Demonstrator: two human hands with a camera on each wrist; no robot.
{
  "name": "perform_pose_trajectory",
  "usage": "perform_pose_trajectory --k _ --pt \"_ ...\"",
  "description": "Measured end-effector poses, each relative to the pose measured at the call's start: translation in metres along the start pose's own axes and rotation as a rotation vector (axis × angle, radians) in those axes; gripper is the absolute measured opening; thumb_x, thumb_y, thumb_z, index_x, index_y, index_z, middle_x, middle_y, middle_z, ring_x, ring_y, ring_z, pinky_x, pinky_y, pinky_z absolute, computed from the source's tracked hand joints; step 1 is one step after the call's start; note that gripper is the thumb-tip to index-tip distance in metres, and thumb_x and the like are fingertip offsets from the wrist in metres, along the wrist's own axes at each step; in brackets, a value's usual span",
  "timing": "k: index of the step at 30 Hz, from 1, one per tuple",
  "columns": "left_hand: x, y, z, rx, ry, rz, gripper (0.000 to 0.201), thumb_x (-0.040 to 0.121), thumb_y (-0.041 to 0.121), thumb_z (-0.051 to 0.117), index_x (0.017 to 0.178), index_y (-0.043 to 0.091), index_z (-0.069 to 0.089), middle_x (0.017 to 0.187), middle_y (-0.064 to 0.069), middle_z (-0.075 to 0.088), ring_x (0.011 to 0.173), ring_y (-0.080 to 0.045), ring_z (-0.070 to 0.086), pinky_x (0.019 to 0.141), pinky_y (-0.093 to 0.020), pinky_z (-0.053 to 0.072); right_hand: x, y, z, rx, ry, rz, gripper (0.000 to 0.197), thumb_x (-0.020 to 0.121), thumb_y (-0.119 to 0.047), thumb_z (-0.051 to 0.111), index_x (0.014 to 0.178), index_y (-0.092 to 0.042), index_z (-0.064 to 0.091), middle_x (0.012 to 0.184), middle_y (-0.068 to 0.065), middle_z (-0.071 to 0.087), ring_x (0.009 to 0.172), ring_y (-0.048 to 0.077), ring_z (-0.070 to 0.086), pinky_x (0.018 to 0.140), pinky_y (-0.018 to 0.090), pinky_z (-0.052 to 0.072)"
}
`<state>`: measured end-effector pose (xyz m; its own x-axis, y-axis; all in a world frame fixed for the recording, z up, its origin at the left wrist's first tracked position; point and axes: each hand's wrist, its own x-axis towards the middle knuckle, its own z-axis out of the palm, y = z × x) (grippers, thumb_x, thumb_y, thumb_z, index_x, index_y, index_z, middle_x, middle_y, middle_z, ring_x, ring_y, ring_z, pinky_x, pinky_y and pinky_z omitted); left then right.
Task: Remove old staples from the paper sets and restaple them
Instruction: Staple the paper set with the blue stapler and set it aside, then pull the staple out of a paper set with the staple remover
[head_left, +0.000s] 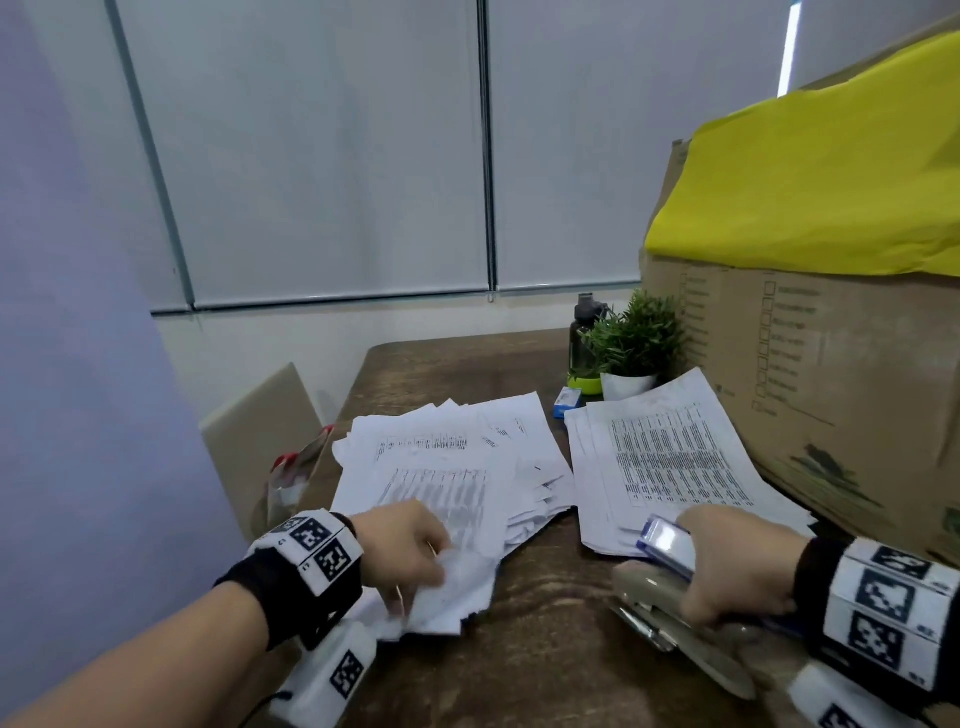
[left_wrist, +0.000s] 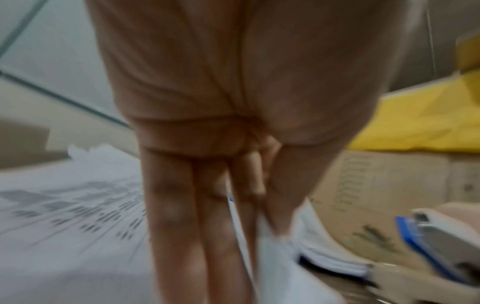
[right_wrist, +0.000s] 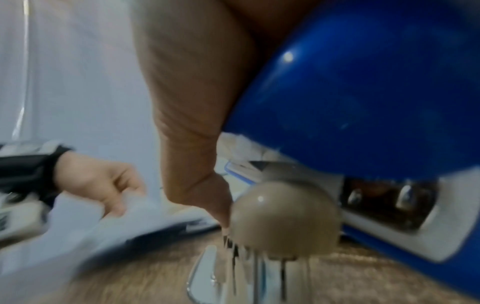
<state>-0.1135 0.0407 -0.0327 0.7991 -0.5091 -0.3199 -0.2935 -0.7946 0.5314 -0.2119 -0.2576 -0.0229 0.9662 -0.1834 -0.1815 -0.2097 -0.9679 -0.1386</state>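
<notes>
My left hand (head_left: 415, 592) pinches the near corner of a white paper set (head_left: 457, 587), which lies at the front of a loose spread of printed sheets (head_left: 441, 467). In the blurred left wrist view its thumb and fingers (left_wrist: 182, 216) point down with the paper set (left_wrist: 275, 263) between them. My right hand (head_left: 727, 587) grips a stapler (head_left: 670, 551) with a blue-and-white top and a beige lower part, low over the table near the front right. The stapler's blue body (right_wrist: 363, 102) fills the right wrist view. Whether one or two staplers are there is unclear.
A second pile of printed sheets (head_left: 670, 457) lies right of centre. Behind it stands a big cardboard box (head_left: 805, 374) with yellow paper (head_left: 831, 171) on top. A potted plant (head_left: 634, 343), a dark bottle (head_left: 584, 332) and a small blue box (head_left: 566, 402) sit at the back. A chair (head_left: 260, 431) stands left.
</notes>
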Motion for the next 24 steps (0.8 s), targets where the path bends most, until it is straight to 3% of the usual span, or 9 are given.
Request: perform_pose_trajectory --k 2,4,6,8,11,13,16,20,24 --pt "-0.008 0.005 0.007 -0.248 -0.177 0.055 0.02 0.098 0.02 0.057 0.083 0.007 0.057 0.063 -0.006 0.064 0.059 -0.022 0.066 0.054 -0.029 0.056 0.004 0.008 -0.009 0.089 0.034 0.005 0.039 0.052 -0.023 0.07 0.088 -0.011 0.062 0.071 0.002 0.067 0.051 0.011 0.061 0.038 0.022 0.044" --pt "-0.007 0.009 0.009 -0.386 -0.217 0.055 0.039 0.098 0.044 0.052 0.093 0.007 0.062 0.083 -0.006 0.07 0.068 -0.02 0.067 0.058 -0.028 0.055 0.012 0.016 -0.023 0.166 0.092 0.022 0.035 0.052 -0.02 0.071 0.084 -0.007 0.064 0.063 0.005 0.065 0.037 0.007 0.055 0.033 0.022 0.039" --pt "0.001 0.006 0.007 -0.168 -0.085 0.023 0.054 0.093 0.06 0.048 0.107 0.011 0.066 0.107 -0.004 0.07 0.091 -0.019 0.066 0.076 -0.032 0.055 0.024 0.022 -0.034 0.151 0.164 0.058 0.034 0.053 -0.023 0.072 0.081 -0.007 0.063 0.066 0.006 0.067 0.049 0.011 0.062 0.042 0.025 0.046" --pt "0.006 -0.001 0.007 0.278 0.049 -0.009 0.051 0.095 0.059 0.047 0.124 0.021 0.062 0.127 0.001 0.063 0.113 -0.016 0.059 0.099 -0.035 0.047 0.038 0.024 -0.038 0.093 0.203 0.111 0.033 0.055 -0.028 0.073 0.079 -0.008 0.062 0.071 0.006 0.068 0.061 0.017 0.064 0.05 0.025 0.047" --pt "0.009 -0.011 0.02 0.471 -0.058 -0.097 0.056 0.092 0.057 0.054 0.142 0.033 0.045 0.147 0.005 0.046 0.13 -0.019 0.048 0.11 -0.04 0.039 0.056 0.024 -0.033 0.082 0.168 0.165 0.033 0.059 -0.034 0.073 0.074 -0.01 0.056 0.066 0.003 0.062 0.056 0.016 0.058 0.046 0.022 0.042" --pt "0.007 -0.012 0.03 0.487 -0.107 -0.104 0.063 0.089 0.057 0.058 0.145 0.034 0.04 0.15 0.005 0.043 0.132 -0.02 0.046 0.111 -0.041 0.038 0.064 0.025 -0.024 0.092 0.132 0.173 0.036 0.061 -0.039 0.069 0.079 -0.011 0.054 0.071 0.004 0.062 0.062 0.02 0.059 0.052 0.026 0.045" --pt "0.0 -0.004 0.041 0.564 -0.09 -0.058 0.058 0.087 0.058 0.059 0.14 0.038 0.047 0.142 0.004 0.053 0.127 -0.021 0.051 0.108 -0.038 0.042 0.068 0.026 -0.015 0.027 0.191 0.149 0.029 0.078 -0.044 0.062 0.088 -0.018 0.054 0.085 0.001 0.059 0.079 0.022 0.059 0.065 0.03 0.047" --pt "-0.01 0.008 0.037 0.51 -0.08 0.035 0.039 0.09 0.051 0.061 0.122 0.03 0.066 0.123 0.01 0.066 0.113 -0.012 0.059 0.1 -0.028 0.046 0.054 0.014 -0.019 0.02 0.282 -0.032 0.019 0.081 -0.042 0.063 0.09 -0.026 0.057 0.088 -0.003 0.061 0.083 0.02 0.059 0.064 0.029 0.043" --pt "-0.011 0.007 0.03 0.582 -0.002 -0.039 0.05 0.087 0.055 0.063 0.132 0.032 0.057 0.132 0.006 0.058 0.119 -0.015 0.055 0.102 -0.035 0.045 0.029 -0.014 -0.002 -0.018 0.086 -0.117 0.055 0.081 -0.048 0.067 0.124 -0.017 0.051 0.122 0.003 0.058 0.108 0.022 0.057 0.081 0.029 0.045"
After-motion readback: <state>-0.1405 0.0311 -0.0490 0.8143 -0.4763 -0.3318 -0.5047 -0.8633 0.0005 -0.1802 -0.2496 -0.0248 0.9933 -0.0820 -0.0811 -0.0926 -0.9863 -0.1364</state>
